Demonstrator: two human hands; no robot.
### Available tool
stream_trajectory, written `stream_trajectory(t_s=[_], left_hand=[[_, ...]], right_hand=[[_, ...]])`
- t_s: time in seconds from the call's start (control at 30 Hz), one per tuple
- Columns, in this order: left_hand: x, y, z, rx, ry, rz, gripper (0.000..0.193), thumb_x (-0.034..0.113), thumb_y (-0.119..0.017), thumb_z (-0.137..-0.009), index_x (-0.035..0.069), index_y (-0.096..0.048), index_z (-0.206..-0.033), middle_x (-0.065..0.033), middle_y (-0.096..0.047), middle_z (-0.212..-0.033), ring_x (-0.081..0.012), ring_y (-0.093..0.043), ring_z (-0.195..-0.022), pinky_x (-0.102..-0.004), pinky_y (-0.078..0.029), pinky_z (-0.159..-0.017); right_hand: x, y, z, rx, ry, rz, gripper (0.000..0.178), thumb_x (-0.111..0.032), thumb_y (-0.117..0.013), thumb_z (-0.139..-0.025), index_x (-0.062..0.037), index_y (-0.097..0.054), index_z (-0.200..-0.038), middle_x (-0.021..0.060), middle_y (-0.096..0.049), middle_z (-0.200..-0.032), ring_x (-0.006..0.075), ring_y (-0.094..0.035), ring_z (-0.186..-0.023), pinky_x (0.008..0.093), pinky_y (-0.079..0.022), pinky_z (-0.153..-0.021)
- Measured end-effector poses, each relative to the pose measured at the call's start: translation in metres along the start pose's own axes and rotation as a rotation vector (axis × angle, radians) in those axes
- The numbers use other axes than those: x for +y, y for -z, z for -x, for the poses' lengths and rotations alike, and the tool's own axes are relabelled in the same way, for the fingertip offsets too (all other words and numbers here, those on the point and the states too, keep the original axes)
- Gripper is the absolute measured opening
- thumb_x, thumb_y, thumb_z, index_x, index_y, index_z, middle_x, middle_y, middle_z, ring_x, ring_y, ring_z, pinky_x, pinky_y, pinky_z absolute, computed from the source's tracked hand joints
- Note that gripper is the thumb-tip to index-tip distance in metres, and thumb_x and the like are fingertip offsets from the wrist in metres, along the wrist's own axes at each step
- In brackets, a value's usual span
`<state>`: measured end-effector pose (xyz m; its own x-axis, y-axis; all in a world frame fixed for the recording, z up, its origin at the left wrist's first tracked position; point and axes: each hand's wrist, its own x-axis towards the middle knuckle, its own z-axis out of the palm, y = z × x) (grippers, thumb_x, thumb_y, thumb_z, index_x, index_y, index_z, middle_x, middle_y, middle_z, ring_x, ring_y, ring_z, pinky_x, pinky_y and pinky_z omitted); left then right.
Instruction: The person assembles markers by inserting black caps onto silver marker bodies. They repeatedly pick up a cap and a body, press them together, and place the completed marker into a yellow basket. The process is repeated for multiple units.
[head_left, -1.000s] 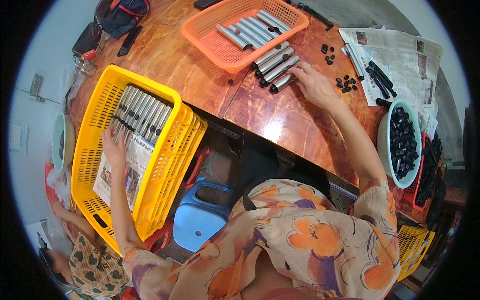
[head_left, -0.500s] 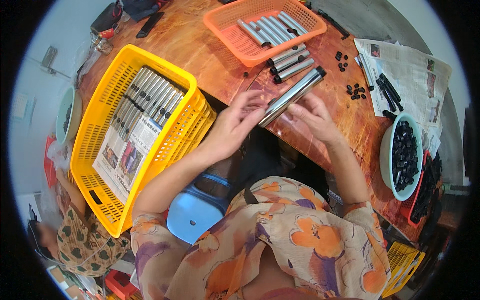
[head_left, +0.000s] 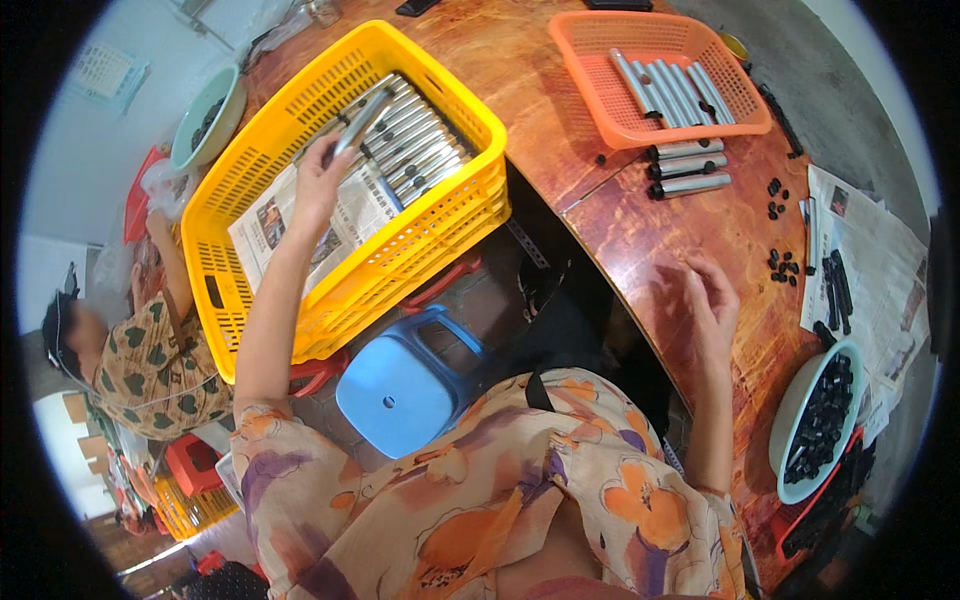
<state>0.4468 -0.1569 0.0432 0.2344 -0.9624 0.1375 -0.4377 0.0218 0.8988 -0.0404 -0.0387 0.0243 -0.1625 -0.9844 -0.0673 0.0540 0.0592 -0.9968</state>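
Over the yellow crate (head_left: 350, 342) at the left, my left hand (head_left: 320, 185) is closed around one end of a shiny metal tube (head_left: 362, 122), which is held tilted. Below it, rows of similar metal tubes with black fittings (head_left: 412, 140) lie in the crate, with a sheet of newspaper (head_left: 345, 222) beside them. My right hand (head_left: 708, 305) hovers above the wooden table (head_left: 640, 262) near its front edge. Its fingers are loosely curled and apart, and it holds nothing.
An orange basket (head_left: 590, 90) holds several tubes, and a few capped tubes (head_left: 690, 184) lie before it. Small black parts (head_left: 783, 267) lie beside newspaper (head_left: 880, 270). A green bowl of black pieces (head_left: 822, 420) stands right. A blue stool (head_left: 395, 395) and a co-worker (head_left: 160, 365) are leftward.
My left hand has carried the tube from in front of me leftward to over the yellow crate. The right hand has let go of it. The whole view has turned left.
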Motion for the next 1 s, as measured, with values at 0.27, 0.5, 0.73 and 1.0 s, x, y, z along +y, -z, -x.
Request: stream_trajectory(t_s=[0.27, 0.5, 0.73, 1.0], left_hand=[[-0.133, 0.055, -0.011, 0.006, 0.075, -0.903, 0.031, 0.025, -0.067, -0.077, 0.008, -0.066, -0.103, -0.0123, -0.063, -0.093, -0.0287, -0.06, -0.09, -0.0396, -0.047, -0.079], [-0.128, 0.028, -0.009, 0.084, -0.096, -0.92, 0.026, 0.016, -0.072, -0.07, 0.008, -0.062, -0.093, -0.0123, -0.058, -0.091, -0.031, -0.056, -0.092, -0.041, -0.045, -0.078], [-0.132, 0.021, -0.013, 0.04, -0.274, -0.895, 0.021, 0.009, -0.065, -0.072, 0.008, -0.058, -0.092, -0.0112, -0.056, -0.089, -0.0313, -0.055, -0.09, -0.0405, -0.045, -0.076], [-0.096, 0.018, -0.019, 0.043, -0.368, -0.871, 0.027, 0.011, -0.065, -0.078, 0.004, -0.057, -0.103, -0.0144, -0.056, -0.094, -0.0311, -0.055, -0.09, -0.039, -0.044, -0.078]], right_hand=[[0.029, 0.032, 0.007, 0.061, -0.013, 0.032, 0.018, -0.013, -0.055, -0.092, -0.0019, -0.06, -0.105, 0.0047, -0.064, -0.088, 0.003, -0.046, -0.059, 0.0168, -0.036, -0.052], [0.017, 0.021, 0.004, 0.01, -0.047, 0.005, 0.017, -0.011, -0.055, -0.092, -0.0006, -0.058, -0.105, 0.0085, -0.064, -0.092, 0.0044, -0.047, -0.063, 0.0176, -0.039, -0.055], [-0.018, 0.001, -0.018, 0.12, -0.091, 0.039, 0.014, -0.008, -0.059, -0.088, -0.0003, -0.057, -0.099, 0.0105, -0.061, -0.096, 0.0099, -0.053, -0.074, 0.0266, -0.049, -0.068], [-0.009, 0.05, -0.118, -0.002, 0.71, 1.201, 0.038, -0.01, -0.062, -0.083, -0.0097, -0.051, -0.118, 0.0112, -0.05, -0.119, 0.0301, -0.059, -0.089, 0.0344, -0.05, -0.071]])
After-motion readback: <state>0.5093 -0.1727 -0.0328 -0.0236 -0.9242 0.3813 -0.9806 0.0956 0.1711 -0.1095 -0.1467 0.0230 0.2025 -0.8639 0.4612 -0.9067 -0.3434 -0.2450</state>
